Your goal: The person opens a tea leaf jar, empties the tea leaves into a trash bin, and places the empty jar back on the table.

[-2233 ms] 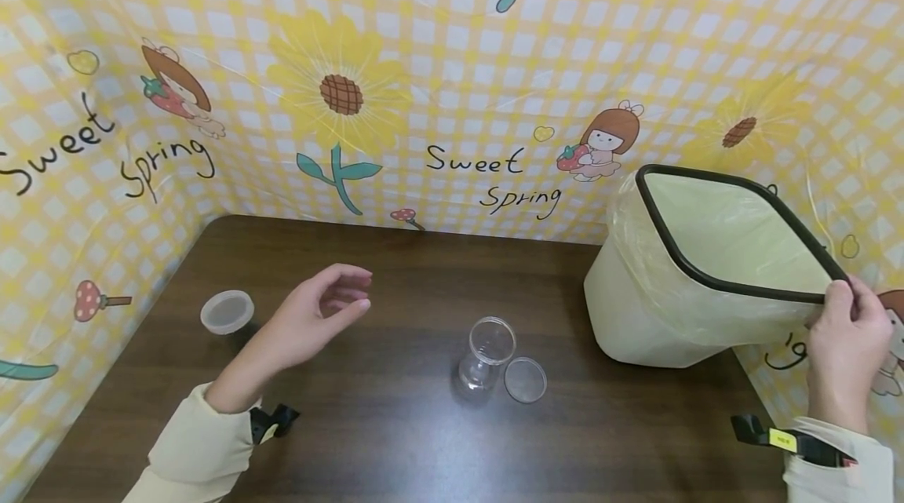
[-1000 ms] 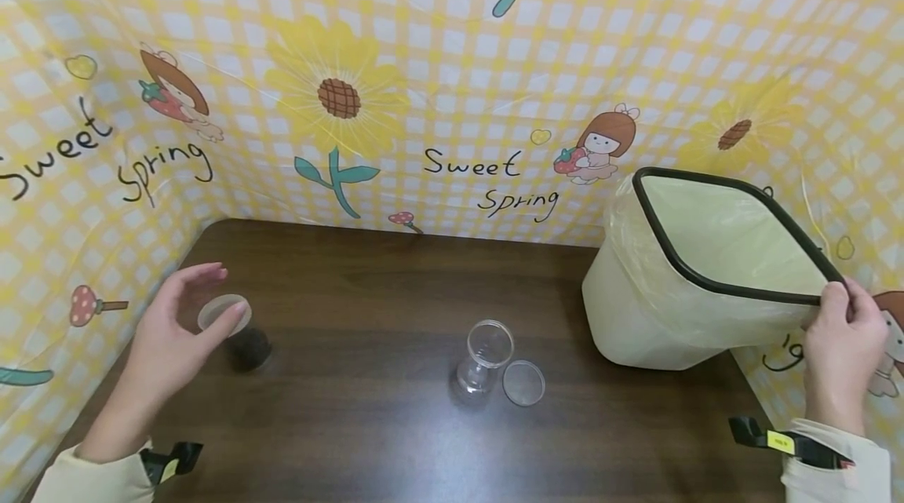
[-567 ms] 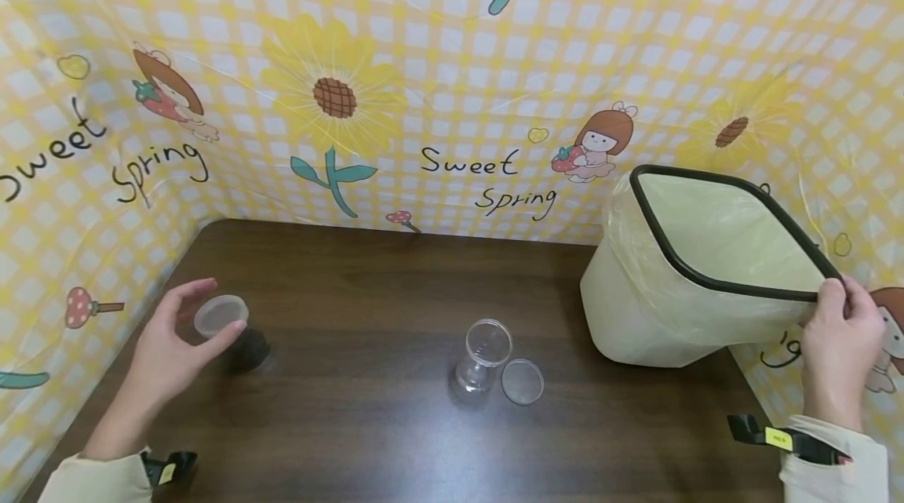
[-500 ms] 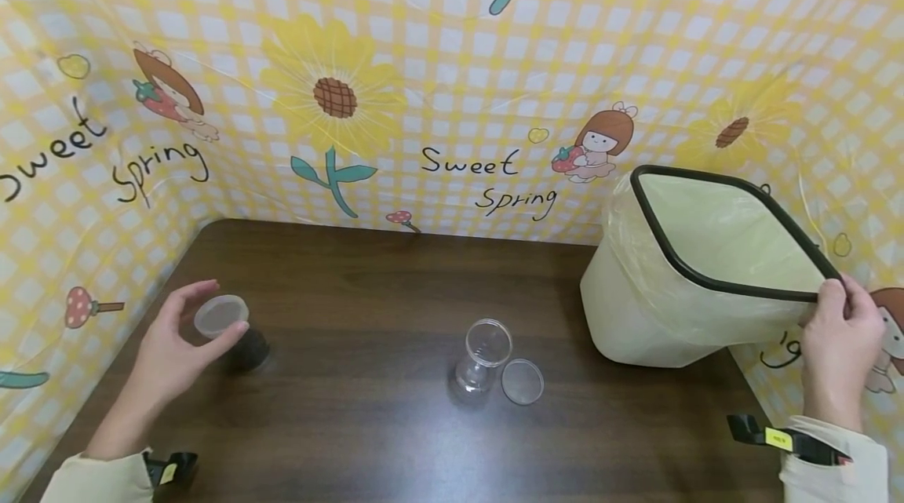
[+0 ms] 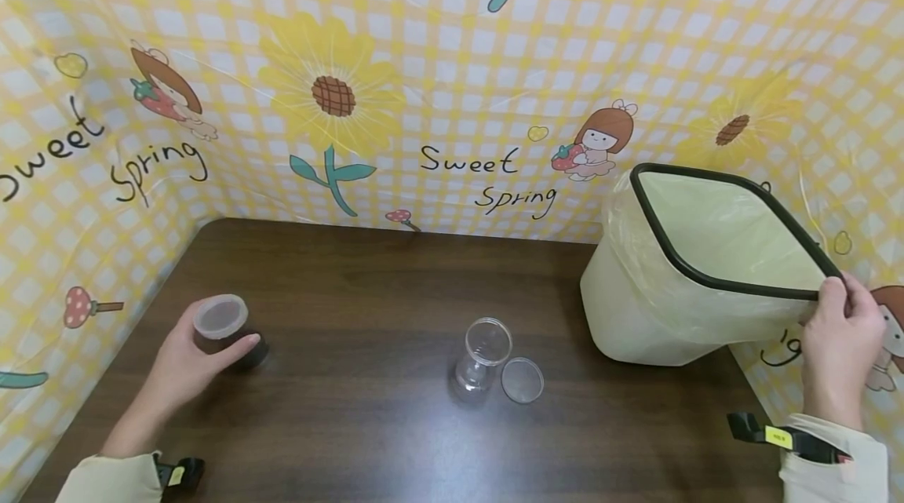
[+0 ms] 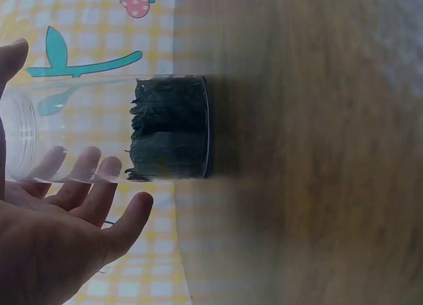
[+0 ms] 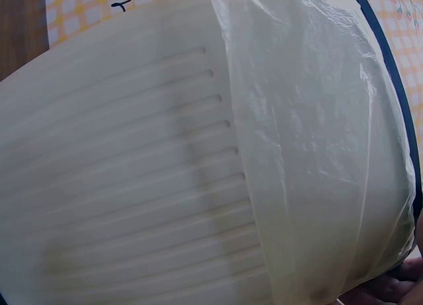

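A clear jar [image 6: 86, 127] with dark green, flaky-looking contents in its lower part stands upright at the table's left, a frosted lid [image 5: 221, 316] over its mouth. My left hand [image 5: 185, 354] is around it, thumb extended on the near side. In the left wrist view the fingers [image 6: 135, 216] are loosely spread beside and behind the jar, some showing through its wall. On the right, my right hand [image 5: 843, 350] pinches the black rim [image 5: 741, 289] of a cream trash bin [image 5: 636, 315], which leans toward that hand. A thin bag [image 7: 297, 120] lines the bin and folds over its outside.
An uncovered clear jar [image 5: 480, 358] stands near the middle of the brown table [image 5: 339, 417], with a round clear lid [image 5: 523, 380] lying flat at its right. Yellow checked sheeting [image 5: 452, 56] rises behind and along both sides.
My left hand has gone from mid-table to the left, then lower, around the jar of dark green contents. The right hand keeps its hold on the bin's rim.
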`<state>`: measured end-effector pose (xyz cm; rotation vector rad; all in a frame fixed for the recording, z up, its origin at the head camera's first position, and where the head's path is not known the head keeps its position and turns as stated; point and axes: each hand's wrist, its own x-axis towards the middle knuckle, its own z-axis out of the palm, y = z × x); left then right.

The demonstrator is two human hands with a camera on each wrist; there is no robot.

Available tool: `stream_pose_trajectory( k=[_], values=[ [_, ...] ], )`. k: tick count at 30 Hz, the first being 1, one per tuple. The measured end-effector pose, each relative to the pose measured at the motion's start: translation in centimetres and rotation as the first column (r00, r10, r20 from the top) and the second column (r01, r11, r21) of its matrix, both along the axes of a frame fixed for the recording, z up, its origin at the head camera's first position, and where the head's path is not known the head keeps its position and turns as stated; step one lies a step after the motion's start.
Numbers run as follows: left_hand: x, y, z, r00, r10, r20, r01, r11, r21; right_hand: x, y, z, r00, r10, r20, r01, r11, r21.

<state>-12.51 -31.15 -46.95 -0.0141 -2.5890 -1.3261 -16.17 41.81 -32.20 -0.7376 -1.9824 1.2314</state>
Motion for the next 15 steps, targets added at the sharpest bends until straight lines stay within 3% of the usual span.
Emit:
stream_pose_trajectory(
  k=[8,15],
  values=[
    [-0.08,0.01,-0.28,1.0,0.014,0.023,-0.013,0.999,-0.037,0.07,-0.06,-0.04,1.0,0.01,-0.015,-0.009,1.0,0.006],
    [-0.12,0.22,-0.17,0.999,0.043,0.0,-0.043,0.997,-0.061,0.2,-0.19,0.07,1.0,0.005,0.002,-0.005,1.0,0.013]
  ],
)
